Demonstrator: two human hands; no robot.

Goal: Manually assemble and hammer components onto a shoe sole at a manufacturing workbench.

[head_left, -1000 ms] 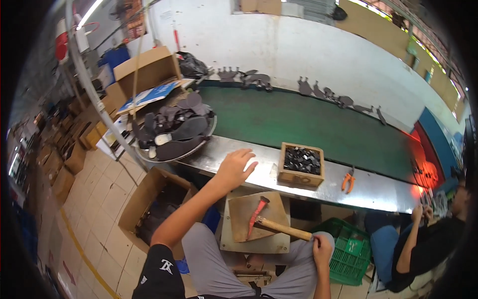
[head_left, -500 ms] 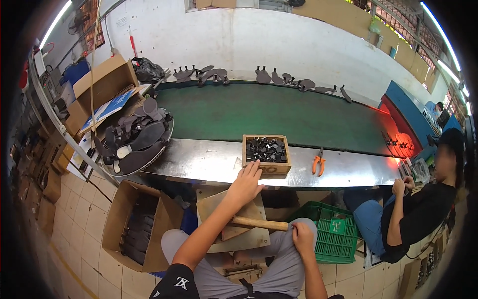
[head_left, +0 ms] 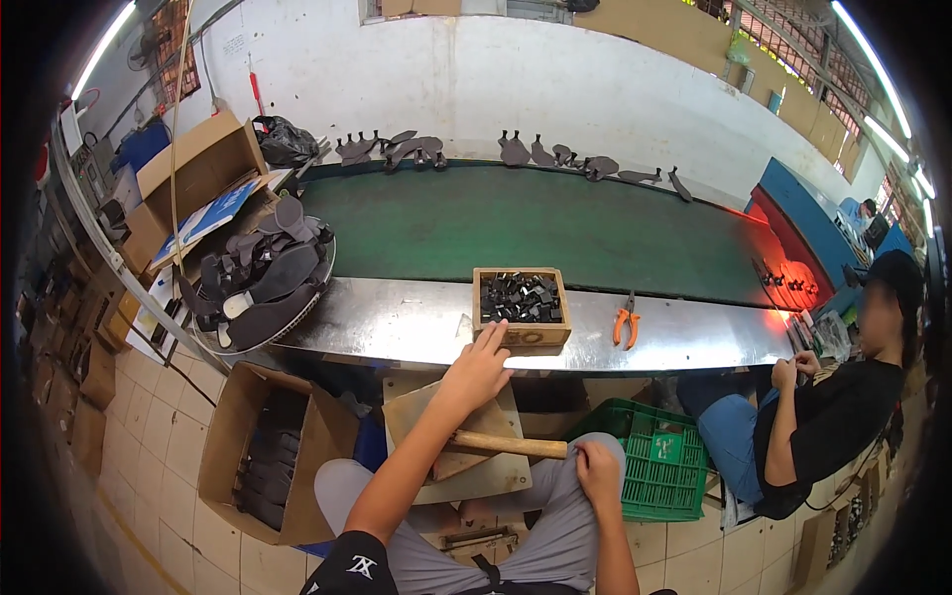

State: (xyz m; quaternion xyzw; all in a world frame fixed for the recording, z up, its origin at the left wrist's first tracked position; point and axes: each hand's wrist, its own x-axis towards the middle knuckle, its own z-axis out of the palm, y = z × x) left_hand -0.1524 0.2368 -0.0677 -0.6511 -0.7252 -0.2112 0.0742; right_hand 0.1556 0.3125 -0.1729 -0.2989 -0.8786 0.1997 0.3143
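My left hand point(head_left: 476, 370) reaches forward with its fingers stretched out, and the fingertips touch the near left side of a small wooden box point(head_left: 535, 335). Small black pieces point(head_left: 521, 296) fill that box; some have a shiny side. My right hand point(head_left: 599, 474) rests on my right thigh, its fingers curled; what they hold, if anything, is hidden. Just beside those fingers ends the wooden handle point(head_left: 516, 444) of a tool that lies across a pale board point(head_left: 506, 471) at my lap. The tool's head is hidden behind my left forearm.
Orange-handled pliers point(head_left: 626, 325) lie on the metal ledge point(head_left: 397, 312) before a green conveyor belt point(head_left: 476, 223). At left are a round tray of dark shoe parts point(head_left: 268, 273) and a cardboard box point(head_left: 315, 466). A green crate point(head_left: 662, 466) and a seated person point(head_left: 823, 426) are at right.
The whole view has shifted slightly to the left. My left hand stays at the box and my right hand stays on my thigh.
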